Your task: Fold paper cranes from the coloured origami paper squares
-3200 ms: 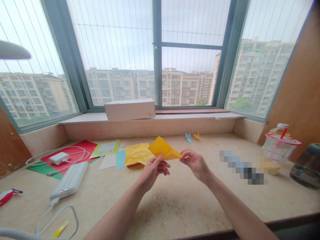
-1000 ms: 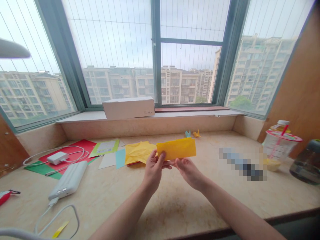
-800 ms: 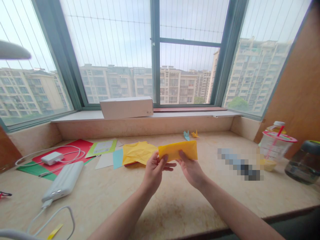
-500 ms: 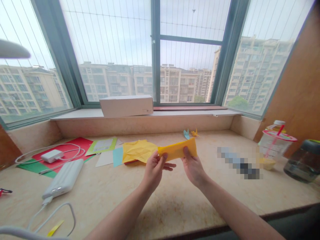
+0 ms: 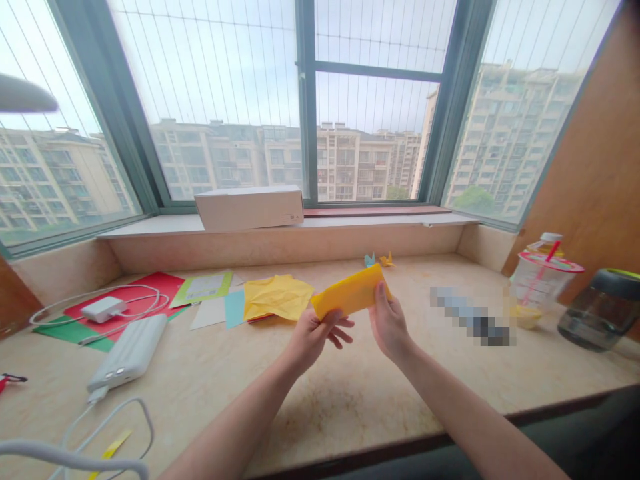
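Note:
A folded strip of yellow paper [image 5: 349,296] hangs in the air above the stone counter [image 5: 350,400], tilted up to the right. My left hand [image 5: 314,335] pinches its left end between thumb and fingers. My right hand [image 5: 389,325] grips its right end, thumb on the near face. A crumpled yellow sheet [image 5: 277,297] lies on the counter just left of my hands.
Coloured sheets [image 5: 150,293], a white charger with cable [image 5: 103,309] and a white power bank [image 5: 128,353] lie to the left. Two small paper cranes [image 5: 377,259] sit at the back. A white box [image 5: 249,207] rests on the sill. A plastic cup [image 5: 541,283] and a dark jar [image 5: 598,309] stand right.
The paper went from a kite-like shape to a long folded strip. Over the last second my right hand slid from under the strip to its right end and the strip tilted.

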Demonstrator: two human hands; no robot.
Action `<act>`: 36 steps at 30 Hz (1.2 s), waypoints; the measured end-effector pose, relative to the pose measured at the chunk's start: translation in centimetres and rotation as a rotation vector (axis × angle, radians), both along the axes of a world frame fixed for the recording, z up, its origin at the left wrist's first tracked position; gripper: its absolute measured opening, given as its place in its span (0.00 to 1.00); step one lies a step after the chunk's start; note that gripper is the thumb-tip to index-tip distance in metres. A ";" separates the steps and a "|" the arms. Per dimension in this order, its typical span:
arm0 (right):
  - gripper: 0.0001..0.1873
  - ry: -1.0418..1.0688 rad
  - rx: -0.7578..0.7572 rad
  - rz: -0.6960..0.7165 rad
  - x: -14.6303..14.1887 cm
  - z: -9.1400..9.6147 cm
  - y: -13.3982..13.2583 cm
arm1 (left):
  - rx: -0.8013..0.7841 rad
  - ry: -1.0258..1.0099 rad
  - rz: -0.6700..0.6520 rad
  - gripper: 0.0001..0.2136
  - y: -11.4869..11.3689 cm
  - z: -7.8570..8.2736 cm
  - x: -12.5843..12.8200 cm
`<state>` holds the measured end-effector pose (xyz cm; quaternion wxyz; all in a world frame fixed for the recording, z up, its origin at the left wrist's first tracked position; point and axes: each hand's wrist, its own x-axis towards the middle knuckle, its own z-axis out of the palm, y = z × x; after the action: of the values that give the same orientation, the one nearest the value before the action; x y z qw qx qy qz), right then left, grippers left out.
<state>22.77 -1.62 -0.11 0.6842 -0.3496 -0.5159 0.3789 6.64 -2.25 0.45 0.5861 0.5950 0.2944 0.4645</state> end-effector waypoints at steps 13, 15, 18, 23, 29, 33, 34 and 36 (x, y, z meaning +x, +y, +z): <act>0.20 -0.053 0.034 -0.028 1.3 1.5 -0.7 | 0.014 -0.003 0.124 0.21 0.4 1.1 -1.5; 0.18 -0.040 0.028 0.005 1.3 1.7 -0.8 | 0.026 -0.024 0.166 0.21 0.7 1.1 -1.8; 0.18 -0.008 0.037 0.052 1.3 1.7 -0.8 | 0.052 -0.001 0.166 0.20 1.1 0.8 -1.9; 0.19 0.040 0.014 -0.005 1.5 1.3 -0.5 | 0.103 0.100 0.085 0.21 1.1 0.1 -1.6; 0.19 0.012 0.036 -0.028 1.7 1.3 -0.3 | 0.230 0.113 0.177 0.21 0.8 0.5 -1.9; 0.19 -0.019 0.040 -0.002 1.5 1.3 -0.5 | 0.278 0.073 0.250 0.20 1.1 0.5 -1.8; 0.18 -0.022 0.041 0.001 1.5 1.3 -0.6 | 0.287 0.069 0.264 0.20 1.1 0.4 -1.8; 0.18 -0.034 0.047 -0.008 1.4 1.2 -0.6 | 0.299 0.055 0.279 0.19 1.2 0.3 -1.7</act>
<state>24.19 -2.26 1.08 0.6847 -0.3417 -0.5350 0.3579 4.96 -1.02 0.71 0.4129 0.6412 0.3179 0.5633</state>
